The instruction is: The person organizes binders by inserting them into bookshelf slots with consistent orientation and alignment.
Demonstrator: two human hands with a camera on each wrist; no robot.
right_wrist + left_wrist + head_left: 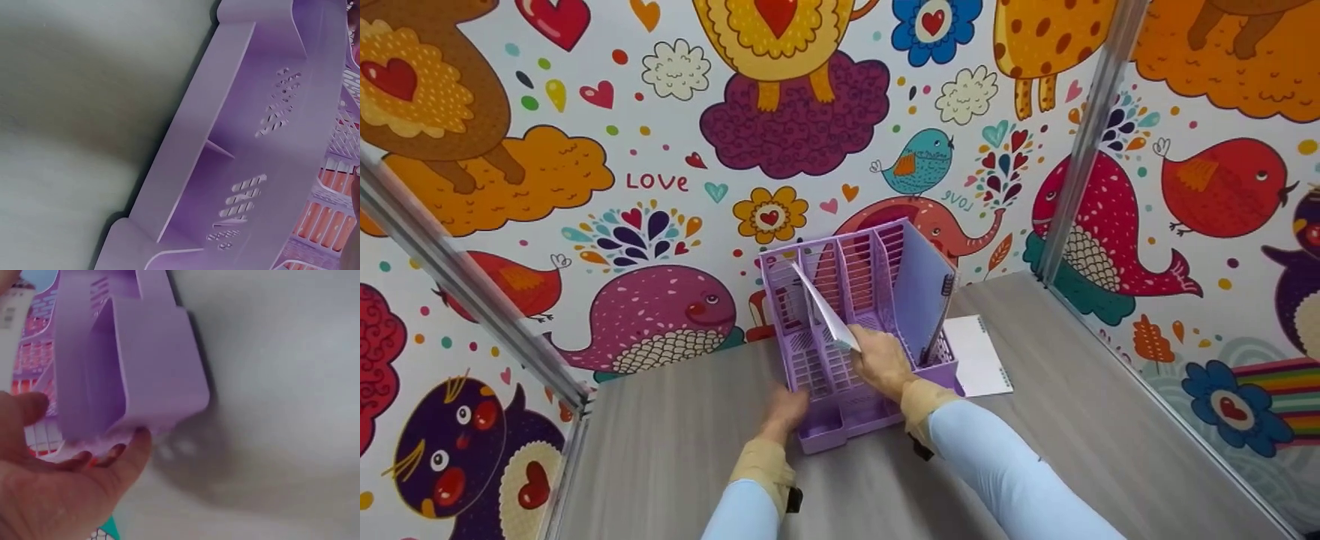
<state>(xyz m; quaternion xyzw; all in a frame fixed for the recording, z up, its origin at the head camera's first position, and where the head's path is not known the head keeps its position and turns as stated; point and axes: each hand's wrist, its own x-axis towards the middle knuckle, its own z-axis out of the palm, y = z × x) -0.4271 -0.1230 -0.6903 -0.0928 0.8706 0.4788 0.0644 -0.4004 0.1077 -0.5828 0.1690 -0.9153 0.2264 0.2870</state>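
Note:
A purple file organizer (821, 441) with upright dividers and small front trays stands on the table. My left hand (785, 411) grips its left side near the front corner; in the left wrist view the thumb lies over the inner side and the fingers (138, 450) press the outside. My right hand (883, 365) holds a thin white notebook (821, 309) by its near end, seen almost edge-on, tilted over the left slots. A barcode shows on the white notebook (8, 332) in the left wrist view. The rightmost slot contains a blue spiral notebook (919, 289).
A white spiral notepad (979, 356) lies on the table to the right, partly behind the organizer. Close behind rises a printed wall (660, 150) with animals and hearts. Metal frame posts (1091, 142) edge the side panels. Grey wood-look table (682, 442) surrounds the organizer's front and sides.

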